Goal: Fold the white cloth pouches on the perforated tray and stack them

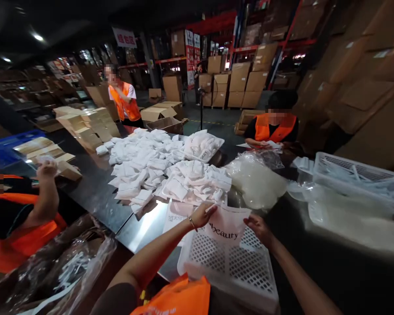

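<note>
From the head camera I look down at my two hands holding one flat white pouch [226, 225] printed with the word "beauty". My left hand [202, 215] pinches its upper left corner, thumb on top and fingers curled under, and my right hand [258, 227] closes on the right edge, so the pouch hangs stretched between them with its print facing me (held taut like this, it lies smooth and readable). It hovers over the far end of a white perforated basket [230, 267] that sits right in front of me on the steel table [98, 197], close enough that I need not reach.

Beyond my hands lies a broad heap of white folded packets [164, 170], touching another printed pouch [175, 214] that lies flat under my left wrist. To the right of the heap lies a bulging clear plastic bag [256, 181], and further right a second white crate [357, 177] resting on more plastic.

Three other people in orange vests work around the table: one at my left with a raised hand [46, 168], one standing at the far side [123, 103], one bent over at the far right [272, 124]. Stacks of flat cardboard boxes [88, 124] stand near the far-left edge.
</note>
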Motion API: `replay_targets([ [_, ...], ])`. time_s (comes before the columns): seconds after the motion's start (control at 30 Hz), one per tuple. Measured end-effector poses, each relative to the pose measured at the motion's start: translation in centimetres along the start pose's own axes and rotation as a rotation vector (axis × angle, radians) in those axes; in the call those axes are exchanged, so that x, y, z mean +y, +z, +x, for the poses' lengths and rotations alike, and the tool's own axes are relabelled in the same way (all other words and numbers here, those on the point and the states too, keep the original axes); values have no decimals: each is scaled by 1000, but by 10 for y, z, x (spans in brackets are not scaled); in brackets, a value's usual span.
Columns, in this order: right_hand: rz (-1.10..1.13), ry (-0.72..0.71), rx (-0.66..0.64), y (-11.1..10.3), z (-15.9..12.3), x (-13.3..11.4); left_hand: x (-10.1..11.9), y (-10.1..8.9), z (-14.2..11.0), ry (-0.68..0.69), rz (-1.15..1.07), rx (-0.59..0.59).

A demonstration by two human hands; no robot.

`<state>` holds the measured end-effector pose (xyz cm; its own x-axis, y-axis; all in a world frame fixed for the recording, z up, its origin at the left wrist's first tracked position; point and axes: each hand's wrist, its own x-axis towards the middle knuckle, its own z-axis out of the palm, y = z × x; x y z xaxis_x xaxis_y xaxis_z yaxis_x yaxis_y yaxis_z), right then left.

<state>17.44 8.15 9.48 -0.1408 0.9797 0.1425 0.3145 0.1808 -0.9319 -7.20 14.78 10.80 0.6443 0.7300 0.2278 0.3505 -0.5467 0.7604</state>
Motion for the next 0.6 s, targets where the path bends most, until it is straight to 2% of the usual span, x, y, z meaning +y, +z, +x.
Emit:
replay_targets([
  [0.1,89,69,-32,10,19,1,0,-5,10,-8,-4,47],
  [0.17,78,76,1,20,32,6,-4,-8,15,-22,3,75],
  [0.27,51,15,37,27,47,13,-13,-15,21,-47,25,103],
  [0.37,17,-81,5,22,48,18,-21,-13,12,-37,39,58],
  [0.43,-47,-144,-101,18,37,25,-26,-3,-3,7,61,-47],
  [0.53,-282,-204,-388,18,11,44,-36,23,-32,99,208,-340],
  [0.6,-421,-198,-532,23,-5,59,-43,40,-48,126,310,-505],
])
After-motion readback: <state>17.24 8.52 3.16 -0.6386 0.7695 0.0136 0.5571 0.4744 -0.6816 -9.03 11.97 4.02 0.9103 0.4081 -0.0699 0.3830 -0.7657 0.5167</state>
